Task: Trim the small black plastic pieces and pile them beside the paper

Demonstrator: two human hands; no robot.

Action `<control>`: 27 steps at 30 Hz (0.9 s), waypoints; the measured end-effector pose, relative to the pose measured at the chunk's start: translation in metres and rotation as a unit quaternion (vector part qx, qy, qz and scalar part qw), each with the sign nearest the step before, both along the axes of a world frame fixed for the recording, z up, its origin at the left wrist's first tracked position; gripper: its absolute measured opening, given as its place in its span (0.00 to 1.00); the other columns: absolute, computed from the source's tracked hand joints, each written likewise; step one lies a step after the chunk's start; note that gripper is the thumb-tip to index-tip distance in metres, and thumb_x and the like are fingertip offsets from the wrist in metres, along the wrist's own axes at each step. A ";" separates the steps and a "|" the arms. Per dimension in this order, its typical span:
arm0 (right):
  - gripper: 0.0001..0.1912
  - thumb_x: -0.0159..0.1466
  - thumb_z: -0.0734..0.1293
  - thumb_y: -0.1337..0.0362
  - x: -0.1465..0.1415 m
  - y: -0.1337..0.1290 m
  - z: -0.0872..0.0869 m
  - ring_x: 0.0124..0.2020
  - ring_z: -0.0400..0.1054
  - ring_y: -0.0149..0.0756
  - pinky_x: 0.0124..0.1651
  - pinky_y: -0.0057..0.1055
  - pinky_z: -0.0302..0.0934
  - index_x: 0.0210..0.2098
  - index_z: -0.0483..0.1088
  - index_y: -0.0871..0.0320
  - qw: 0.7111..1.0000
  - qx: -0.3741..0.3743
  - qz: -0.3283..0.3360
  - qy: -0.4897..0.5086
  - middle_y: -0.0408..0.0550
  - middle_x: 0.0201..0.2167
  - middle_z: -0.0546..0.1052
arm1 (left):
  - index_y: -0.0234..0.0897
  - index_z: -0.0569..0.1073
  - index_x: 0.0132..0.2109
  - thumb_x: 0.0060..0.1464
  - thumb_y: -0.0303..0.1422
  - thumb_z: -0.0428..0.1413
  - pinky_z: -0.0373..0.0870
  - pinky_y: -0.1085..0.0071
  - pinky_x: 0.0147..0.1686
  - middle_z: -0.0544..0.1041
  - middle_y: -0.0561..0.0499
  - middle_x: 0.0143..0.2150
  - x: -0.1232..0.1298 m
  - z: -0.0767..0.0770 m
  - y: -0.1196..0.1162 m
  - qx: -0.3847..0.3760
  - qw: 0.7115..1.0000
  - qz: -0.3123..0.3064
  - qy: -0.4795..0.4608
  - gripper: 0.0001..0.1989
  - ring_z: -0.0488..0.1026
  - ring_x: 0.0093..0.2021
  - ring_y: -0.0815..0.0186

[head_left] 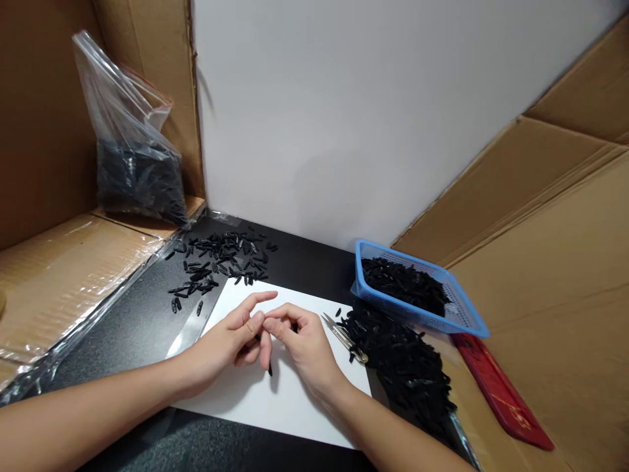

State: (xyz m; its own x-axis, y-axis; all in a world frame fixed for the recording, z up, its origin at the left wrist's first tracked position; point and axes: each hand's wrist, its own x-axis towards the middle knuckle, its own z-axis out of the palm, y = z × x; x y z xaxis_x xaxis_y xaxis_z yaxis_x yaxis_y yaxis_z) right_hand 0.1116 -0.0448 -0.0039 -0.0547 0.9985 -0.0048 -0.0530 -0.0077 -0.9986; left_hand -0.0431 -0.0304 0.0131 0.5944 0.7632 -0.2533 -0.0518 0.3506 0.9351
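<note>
My left hand and my right hand meet at the fingertips above a white sheet. The left thumb presses near its fingers while the index finger stretches out; a small dark piece shows below it. My right hand is curled, with thumb and index finger pinched and something black partly visible between its fingers. A thin black piece pokes out below the hands. Metal tweezers lie at the sheet's right edge, beside a large heap of black pieces.
Scattered black pieces lie beyond the sheet at the left. A blue basket holds more at the right. Near it is a red flat object. A clear plastic bag with dark contents stands at the back left. Cardboard flanks both sides.
</note>
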 end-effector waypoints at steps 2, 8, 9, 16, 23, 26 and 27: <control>0.08 0.55 0.72 0.58 0.001 0.000 0.001 0.21 0.53 0.31 0.28 0.30 0.50 0.27 0.78 0.57 1.000 0.004 -0.022 0.010 0.40 0.16 0.67 | 0.40 0.57 0.63 0.60 0.49 0.47 0.48 0.71 0.26 0.73 0.54 0.24 0.001 0.003 0.000 -0.013 1.000 0.018 -0.009 0.29 0.56 0.22 0.69; 0.09 0.52 0.73 0.58 0.010 0.000 0.005 0.19 0.47 0.28 0.22 0.28 0.42 0.31 0.80 0.56 0.998 -0.011 -0.053 0.031 0.39 0.15 0.65 | 0.44 0.65 0.57 0.52 0.30 0.56 0.60 0.69 0.42 0.78 0.53 0.38 -0.002 0.007 0.008 -0.030 0.993 0.105 -0.038 0.25 0.66 0.32 0.69; 0.10 0.52 0.73 0.58 0.011 0.000 0.005 0.19 0.46 0.28 0.22 0.28 0.41 0.31 0.80 0.56 0.998 -0.013 -0.058 0.030 0.38 0.15 0.63 | 0.45 0.65 0.57 0.52 0.30 0.57 0.61 0.68 0.45 0.77 0.52 0.43 -0.003 0.006 0.010 -0.024 0.993 0.107 -0.043 0.24 0.68 0.34 0.69; 0.09 0.52 0.73 0.61 0.015 0.001 0.001 0.20 0.45 0.27 0.24 0.29 0.39 0.32 0.80 0.56 0.998 -0.015 -0.056 0.035 0.37 0.15 0.58 | 0.41 0.68 0.47 0.49 0.34 0.62 0.67 0.70 0.39 0.76 0.55 0.31 -0.005 0.003 0.014 0.033 0.990 0.131 -0.031 0.18 0.75 0.34 0.66; 0.09 0.52 0.74 0.60 0.017 0.001 -0.002 0.20 0.43 0.28 0.24 0.30 0.37 0.33 0.80 0.55 0.998 -0.008 -0.046 0.032 0.36 0.16 0.55 | 0.37 0.73 0.31 0.43 0.34 0.66 0.59 0.76 0.26 0.71 0.58 0.22 -0.007 0.001 0.019 0.106 0.980 0.162 0.035 0.10 0.65 0.24 0.72; 0.08 0.52 0.74 0.61 0.017 0.001 -0.003 0.20 0.44 0.28 0.24 0.30 0.37 0.33 0.80 0.55 0.998 -0.001 -0.047 0.039 0.36 0.16 0.55 | 0.37 0.74 0.27 0.42 0.34 0.66 0.59 0.76 0.27 0.72 0.58 0.24 -0.007 0.000 0.019 0.111 0.979 0.167 0.046 0.09 0.65 0.26 0.72; 0.08 0.52 0.74 0.61 0.017 0.001 -0.003 0.20 0.44 0.27 0.23 0.30 0.37 0.32 0.80 0.55 0.998 0.002 -0.048 0.042 0.36 0.16 0.55 | 0.37 0.75 0.27 0.42 0.33 0.66 0.60 0.76 0.28 0.73 0.57 0.25 -0.006 0.000 0.019 0.111 0.979 0.166 0.049 0.08 0.66 0.27 0.71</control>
State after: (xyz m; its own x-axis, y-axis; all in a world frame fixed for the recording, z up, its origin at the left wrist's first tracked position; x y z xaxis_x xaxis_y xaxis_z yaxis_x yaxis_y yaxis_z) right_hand 0.1283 -0.0438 -0.0072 0.0411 0.9992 -0.0003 -0.1368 0.0053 -0.9906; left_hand -0.0494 -0.0115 0.0133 0.2865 0.9527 -0.1018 -0.0351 0.1166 0.9926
